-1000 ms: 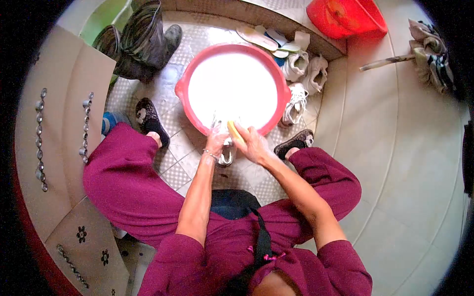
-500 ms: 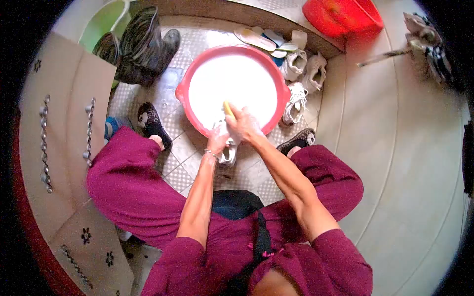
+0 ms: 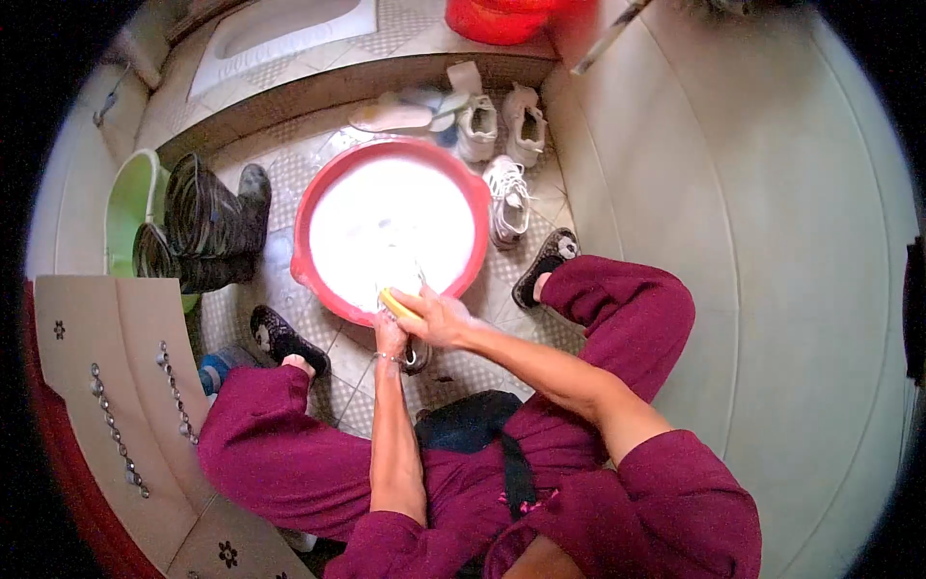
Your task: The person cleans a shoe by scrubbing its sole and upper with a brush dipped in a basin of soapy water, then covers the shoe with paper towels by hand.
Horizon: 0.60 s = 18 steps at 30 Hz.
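A red basin (image 3: 303, 253) full of white suds stands on the tiled floor. At its near rim my right hand (image 3: 439, 319) is closed round a yellow brush or sponge (image 3: 400, 304). My left hand (image 3: 391, 336) is just left of it, wrapped round a white shoe (image 3: 417, 355). The shoe lies mostly hidden beneath both hands, one end sticking out over the rim towards me. The yellow thing touches or nearly touches the shoe.
White shoes (image 3: 508, 201) and slippers (image 3: 391, 117) lie beyond the basin. Dark boots (image 3: 207, 227) and a green tub (image 3: 132, 207) are at the left, above a drawer cabinet (image 3: 116, 386). A red bucket (image 3: 497, 21) sits on the raised step (image 3: 318, 95).
The view has shifted, so the basin appears further left and lower. My right hand with the yellow thing has moved nearer the rim, towards my left hand.
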Each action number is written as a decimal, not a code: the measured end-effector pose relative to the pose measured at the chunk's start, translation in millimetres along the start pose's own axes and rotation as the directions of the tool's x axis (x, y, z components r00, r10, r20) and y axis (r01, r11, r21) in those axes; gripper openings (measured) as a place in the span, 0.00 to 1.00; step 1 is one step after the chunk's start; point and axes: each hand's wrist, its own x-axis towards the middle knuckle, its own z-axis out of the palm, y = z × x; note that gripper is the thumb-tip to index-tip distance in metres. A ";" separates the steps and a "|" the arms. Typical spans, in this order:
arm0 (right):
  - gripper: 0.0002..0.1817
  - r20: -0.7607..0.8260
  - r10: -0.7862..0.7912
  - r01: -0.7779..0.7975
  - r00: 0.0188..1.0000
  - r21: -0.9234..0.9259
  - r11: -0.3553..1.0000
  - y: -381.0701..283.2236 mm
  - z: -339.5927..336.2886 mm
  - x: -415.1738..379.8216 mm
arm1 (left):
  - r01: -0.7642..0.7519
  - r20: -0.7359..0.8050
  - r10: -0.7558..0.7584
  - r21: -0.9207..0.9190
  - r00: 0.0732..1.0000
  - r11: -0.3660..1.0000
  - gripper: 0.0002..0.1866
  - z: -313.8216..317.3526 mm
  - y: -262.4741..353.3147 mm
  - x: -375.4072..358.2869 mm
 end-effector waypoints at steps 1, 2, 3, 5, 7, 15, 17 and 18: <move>0.26 -0.055 0.044 -0.045 0.998 -0.012 0.999 3.3 -4.7 6.6 | 0.049 0.016 -0.049 0.020 0.999 0.999 0.12 6.5 -3.1 -0.6; 0.26 -0.112 0.080 -0.082 0.990 -0.015 0.997 5.7 -11.5 23.5 | 0.092 0.026 -0.094 0.049 0.995 0.995 0.12 8.5 -5.3 0.0; 0.26 -0.151 0.098 -0.123 0.984 -0.161 0.979 4.8 -19.9 38.5 | -0.065 -0.001 0.065 0.046 0.998 0.997 0.11 16.2 5.8 -4.6; 0.27 -0.089 0.122 -0.135 0.989 -0.161 0.978 -6.9 -20.3 42.1 | 0.101 0.023 -0.108 0.211 0.994 0.972 0.13 -2.2 13.3 -3.5; 0.27 -0.175 -0.029 0.012 0.984 -0.100 0.995 2.0 0.7 22.8 | 0.053 0.005 -0.053 0.086 0.999 0.995 0.15 -9.2 -4.3 6.7; 0.28 -0.247 0.303 -0.316 0.920 -0.014 0.949 25.6 -24.6 6.1 | 0.264 0.026 -0.263 -0.125 0.965 0.956 0.17 10.4 14.7 -6.1; 0.28 -0.227 0.354 -0.347 0.907 0.075 0.935 14.8 -34.5 1.7 | 0.248 0.011 -0.250 -0.196 0.968 0.949 0.17 2.5 10.9 -2.3; 0.29 -0.148 0.307 -0.285 0.940 0.152 0.946 14.7 -37.3 -7.3 | 0.233 -0.006 -0.245 -0.293 0.969 0.927 0.16 1.9 4.4 3.2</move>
